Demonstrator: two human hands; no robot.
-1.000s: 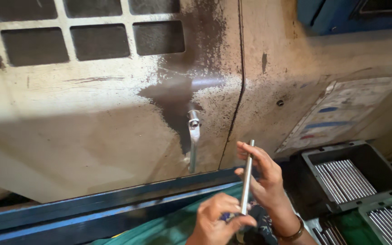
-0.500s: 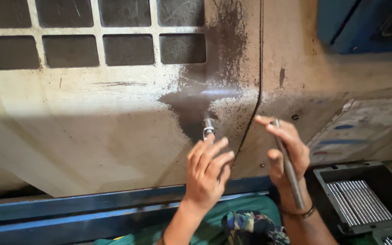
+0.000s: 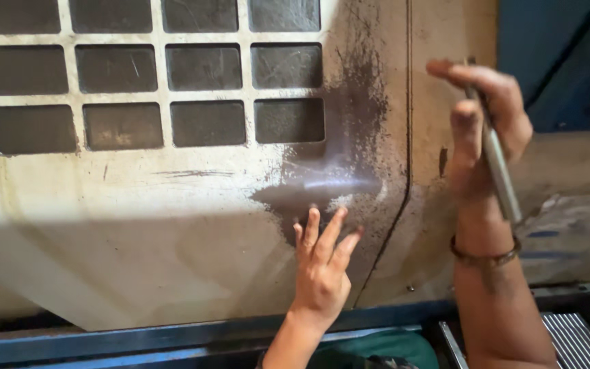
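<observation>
left hand point(image 3: 322, 270) now spread flat over the dark worn patch point(image 3: 339, 181) on the machine panel point(image 3: 138, 225), covering the small fitting seen earlier. right hand point(image 3: 483, 119) lifts right of the patch, pinching the metal rod point(image 3: 498, 171). rod tray point(image 3: 578, 342) sits below right.

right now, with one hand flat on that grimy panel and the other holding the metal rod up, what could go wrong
1. The right hand pinches the metal rod only near its top, with most of it hanging free; it could slip and drop toward the tray of rods below.
2. The left hand lies with its fingers spread on the dark, sooty patch of the machine panel; the grime may be oily, so its grip could suffer afterwards.
</observation>
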